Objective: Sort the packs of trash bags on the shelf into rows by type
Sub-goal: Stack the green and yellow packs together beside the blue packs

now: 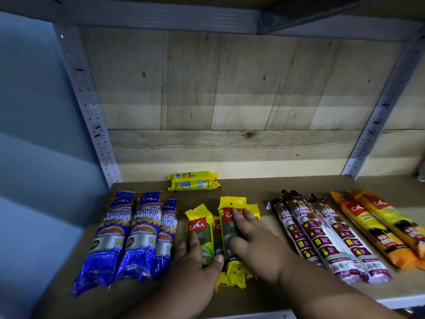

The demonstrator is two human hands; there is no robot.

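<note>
Both hands are down on the yellow-and-green packs (220,231) in the middle of the shelf (253,187). The left hand (197,261) clasps the leftmost pack, its thumb hooked over the near end and its fingers lying along the pack's left edge. The right hand (250,236) lies flat with its fingers spread on the tallest pack, pressing rather than gripping. Beyond the left hand's knuckles lie three blue packs (131,236), already side by side. Past the right wrist lie the maroon drawstring packs (322,238), then the orange packs (381,229). Well beyond the fingertips, against the back board, one yellow pack (193,181) lies crosswise.

To do this well, I'd squeeze the yellow ones together from both sides, square their near ends to one line, and keep them clear of the blue. The crumpled yellow tails under the palms may snag, so slide gently. That stray at the back probably belongs here too.
</note>
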